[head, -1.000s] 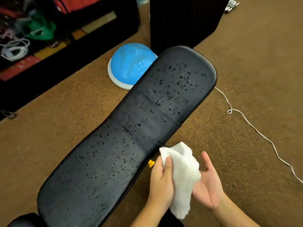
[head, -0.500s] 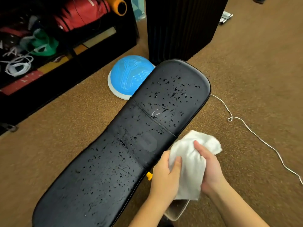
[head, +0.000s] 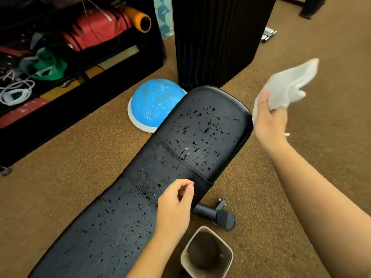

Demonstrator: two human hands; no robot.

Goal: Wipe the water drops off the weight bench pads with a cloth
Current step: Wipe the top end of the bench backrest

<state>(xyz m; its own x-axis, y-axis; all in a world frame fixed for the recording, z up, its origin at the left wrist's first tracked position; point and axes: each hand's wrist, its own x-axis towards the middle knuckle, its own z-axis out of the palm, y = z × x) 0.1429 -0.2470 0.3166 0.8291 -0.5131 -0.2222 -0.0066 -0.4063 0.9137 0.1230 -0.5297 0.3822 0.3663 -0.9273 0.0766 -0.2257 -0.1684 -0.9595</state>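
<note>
The black weight bench pad (head: 124, 221) runs from bottom left up to the far end (head: 208, 125), and water drops cover both sections. My right hand (head: 268, 119) grips a white cloth (head: 289, 85) in the air, just right of the pad's far end and clear of it. My left hand (head: 174, 207) hovers over the pad's right edge near the seam, fingers loosely curled and holding nothing.
A beige bin (head: 206, 251) stands on the brown carpet by the bench foot (head: 214, 214). A blue half-dome (head: 154, 105) lies left of the pad's far end. A black ribbed column (head: 216, 39) and a cluttered shelf (head: 60, 57) stand behind.
My left hand let go of the cloth and stayed by the pad's edge. My right hand carried the cloth up and to the right, past the pad's far end.
</note>
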